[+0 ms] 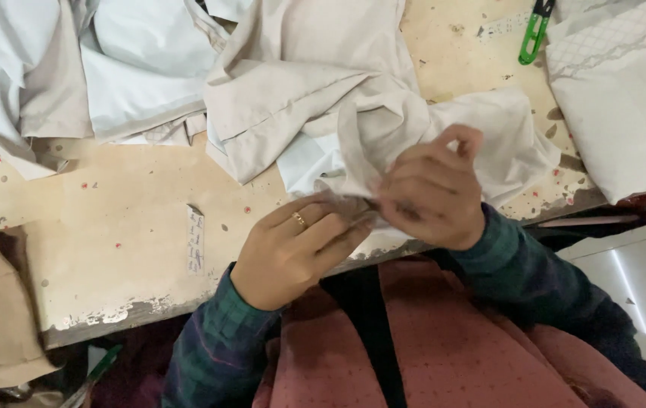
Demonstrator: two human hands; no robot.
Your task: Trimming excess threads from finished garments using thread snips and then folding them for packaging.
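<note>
Left hand (292, 253): fingers pressed together on a fold of the cloth (383, 136), a ring on 1 finger, checked sleeve at the wrist.
Right hand (432, 193): fingers curled, pinching the same cloth just beside the left hand.
Cloth: pale beige, crumpled, lying on the surface (111, 227) near its front edge, 1 end lifted between the 2 hands.
White fabric (141, 60): heaped at the far left, touching the cloth.
Snips (536, 30): green, far right, well apart from both hands.
Paper slip (196, 240): flat on the surface, left of the left hand.
Quilted piece (625, 91): right edge.
</note>
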